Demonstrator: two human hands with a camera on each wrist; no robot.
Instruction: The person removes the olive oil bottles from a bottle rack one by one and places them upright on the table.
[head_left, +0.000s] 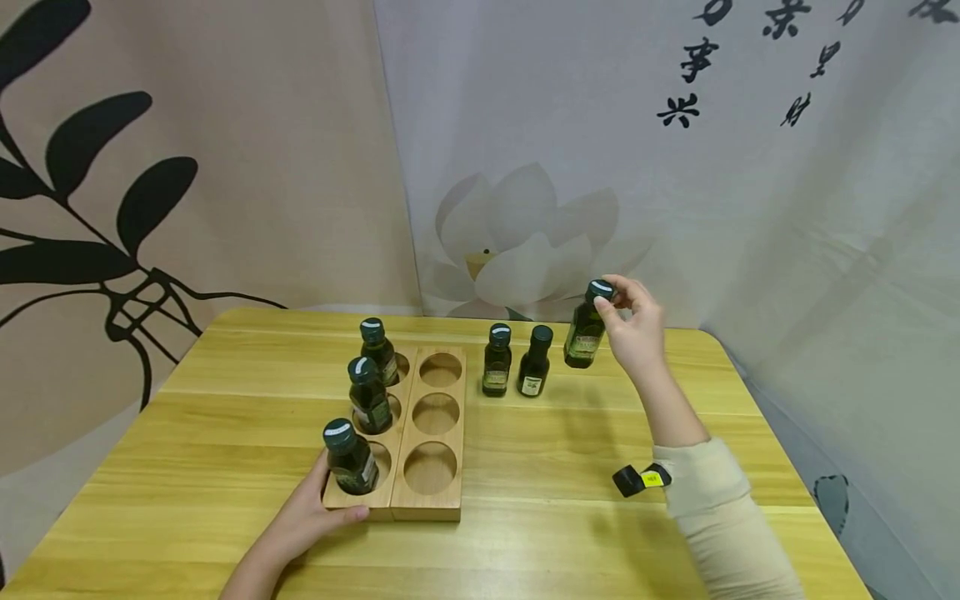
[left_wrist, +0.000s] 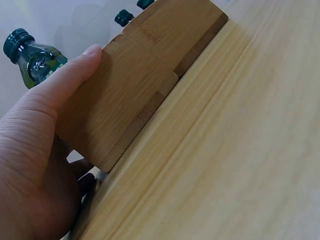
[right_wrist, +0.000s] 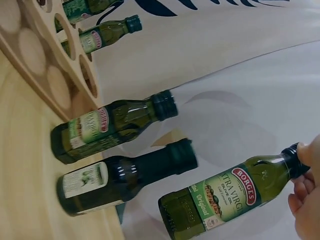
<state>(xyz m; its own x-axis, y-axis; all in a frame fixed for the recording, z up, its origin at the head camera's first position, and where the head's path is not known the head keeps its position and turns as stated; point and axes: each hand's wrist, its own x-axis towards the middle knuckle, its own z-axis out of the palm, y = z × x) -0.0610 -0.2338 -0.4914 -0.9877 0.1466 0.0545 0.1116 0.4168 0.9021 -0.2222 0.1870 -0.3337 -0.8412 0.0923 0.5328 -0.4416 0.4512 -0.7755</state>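
Note:
My right hand [head_left: 636,325] pinches a small olive oil bottle [head_left: 583,333] by its dark cap. The bottle hangs slightly tilted above the back right of the table; its green label shows in the right wrist view. With thumb against the front face and fingers at the left side, my left hand [head_left: 302,518] grips the near left corner of a wooden bottle rack [head_left: 431,505]. Three olive oil bottles, front [head_left: 352,467], middle [head_left: 371,404] and back [head_left: 380,354], stand in its left column of round holes. The right column's three holes hold nothing.
Right of the rack stand a green olive oil bottle [head_left: 496,367] and a darker long-capped bottle [head_left: 534,367]. A black strap with a yellow tag [head_left: 651,479] sits at my right wrist. Behind the wooden table [head_left: 540,533] hangs a printed cloth [head_left: 525,100].

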